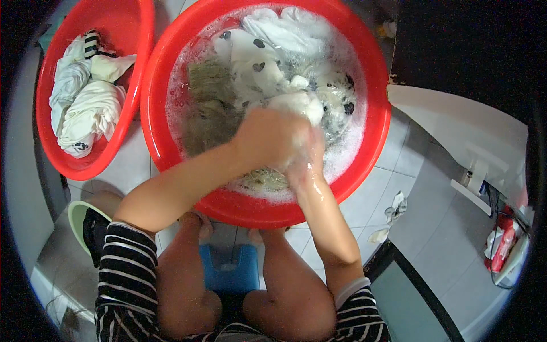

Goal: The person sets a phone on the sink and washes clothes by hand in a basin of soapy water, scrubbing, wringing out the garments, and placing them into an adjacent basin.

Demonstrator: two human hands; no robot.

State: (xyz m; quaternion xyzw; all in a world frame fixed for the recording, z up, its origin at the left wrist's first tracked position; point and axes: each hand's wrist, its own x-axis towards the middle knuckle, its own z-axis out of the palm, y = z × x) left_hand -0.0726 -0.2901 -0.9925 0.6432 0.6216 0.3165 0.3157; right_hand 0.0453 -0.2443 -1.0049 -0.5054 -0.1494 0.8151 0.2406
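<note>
My left hand (270, 137) and my right hand (307, 157) are pressed together over a large red basin (377, 131) of sudsy water. Between them they grip a bunched wet white cloth (302, 105); motion smears the fingers, and the lower part of the cloth is hidden. Just beyond lies a white garment with black heart-shaped spots (250, 65), partly under water. A plain white cloth (290, 28) floats at the far side. To the left an olive-coloured garment (211, 82) is soaking, partly covered by foam.
A smaller red basin (145, 62) at the left holds several twisted pieces of laundry (91, 111). A blue plastic stool (231, 273) is between my legs. A pale green basin (76, 219) with dark cloth stands at left. A dark-framed panel (407, 290) is at lower right.
</note>
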